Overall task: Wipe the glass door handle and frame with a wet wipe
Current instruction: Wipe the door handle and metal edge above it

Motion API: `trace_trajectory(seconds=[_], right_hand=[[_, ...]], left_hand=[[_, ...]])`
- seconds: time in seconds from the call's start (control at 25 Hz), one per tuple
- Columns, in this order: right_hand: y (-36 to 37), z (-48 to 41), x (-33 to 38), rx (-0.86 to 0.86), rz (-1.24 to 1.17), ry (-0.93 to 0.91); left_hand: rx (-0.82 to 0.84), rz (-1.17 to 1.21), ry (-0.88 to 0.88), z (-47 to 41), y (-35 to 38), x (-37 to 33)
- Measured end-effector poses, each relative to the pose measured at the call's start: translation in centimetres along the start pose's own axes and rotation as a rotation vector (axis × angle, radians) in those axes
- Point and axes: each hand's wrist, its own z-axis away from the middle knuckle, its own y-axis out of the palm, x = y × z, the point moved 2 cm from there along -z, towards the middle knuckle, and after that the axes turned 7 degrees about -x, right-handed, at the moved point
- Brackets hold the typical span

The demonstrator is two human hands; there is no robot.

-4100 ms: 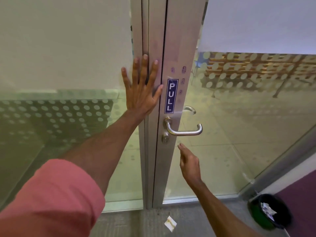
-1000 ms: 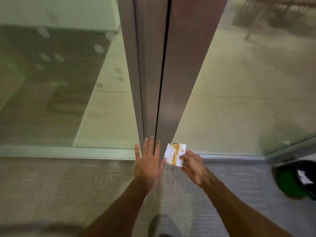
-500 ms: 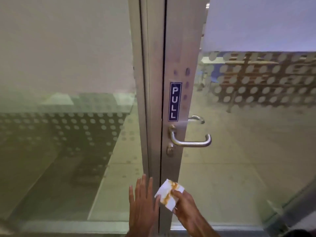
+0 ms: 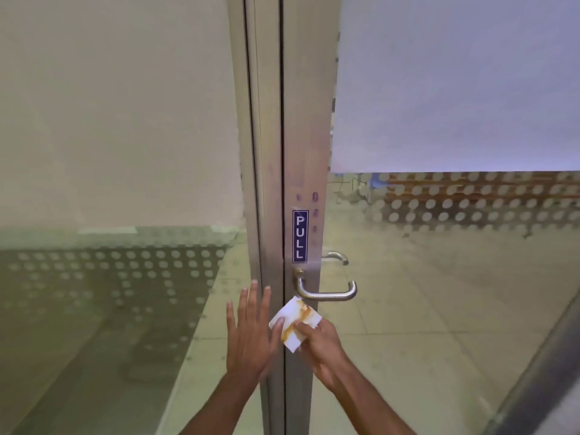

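Observation:
A brushed-metal lever handle [image 4: 326, 293] juts right from the aluminium door frame [image 4: 303, 152], under a blue PULL sticker [image 4: 299, 236]. My right hand [image 4: 320, 343] pinches a white wet wipe [image 4: 295, 323] with a brown stain, held against the frame just below the handle. My left hand [image 4: 251, 334] lies flat with fingers spread on the fixed frame post left of the door gap, its thumb touching the wipe.
Frosted glass panels with dotted bands flank the frame on both sides [image 4: 110, 120]. A second handle [image 4: 335, 257] shows through the glass on the far side. A slanted metal rail [image 4: 539, 372] runs at the lower right.
I picked the wipe off the floor with my right hand. Both hands have risen along the frame, the wipe now just under the handle; the view tilted up.

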Motion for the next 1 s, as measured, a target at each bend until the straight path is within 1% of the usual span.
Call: trace_trajectory(seconds=[0.12,0.16,0.24,0.36,0.44,0.48,0.56,0.64,0.68,0.76,0.88,1.0], right_hand=[[1.8,0.2,4.2,-0.015,0.140,-0.152],[2.1,0.0,5.6,-0.041,0.219,-0.219],[2.2,-0.7,8.0,-0.150,0.391,-0.350],[1.8,-1.7,10.1,-0.328,0.685,-0.534],[1.7,-2.0,10.6,-0.372,0.977,-0.709],[1.8,-2.1,10.4,-0.365,1.168,-0.817],[2.3,-2.6,9.5,-0.280,1.518,-0.974],[2.5,-3.2,8.1,-0.148,1.699,-1.018],[2.5,-3.5,7.4,-0.103,1.736,-1.012],[2.3,-4.3,6.1,-0.073,1.755,-0.971],[2.1,-5.0,4.6,-0.100,1.706,-0.887],[2.5,-5.4,3.8,-0.118,1.613,-0.874]], left_hand=[[-0.131,-0.013,0.043,-3.9,-1.9,0.1],[-0.166,-0.015,0.054,-5.2,-2.5,0.1],[-0.213,-0.022,0.071,-7.7,-3.4,0.0],[-0.248,-0.068,0.093,-10.4,-3.9,0.1],[-0.263,-0.099,0.109,-11.8,-3.9,0.2],[-0.264,-0.106,0.114,-12.4,-3.8,0.2],[-0.273,-0.116,0.122,-13.4,-3.5,0.1],[-0.304,-0.133,0.140,-13.8,-3.1,0.0],[-0.326,-0.137,0.155,-13.9,-2.8,0.0],[-0.376,-0.139,0.197,-14.1,-2.3,0.0],[-0.452,-0.130,0.260,-15.1,-2.0,0.2],[-0.505,-0.100,0.274,-17.3,-2.1,0.4]])
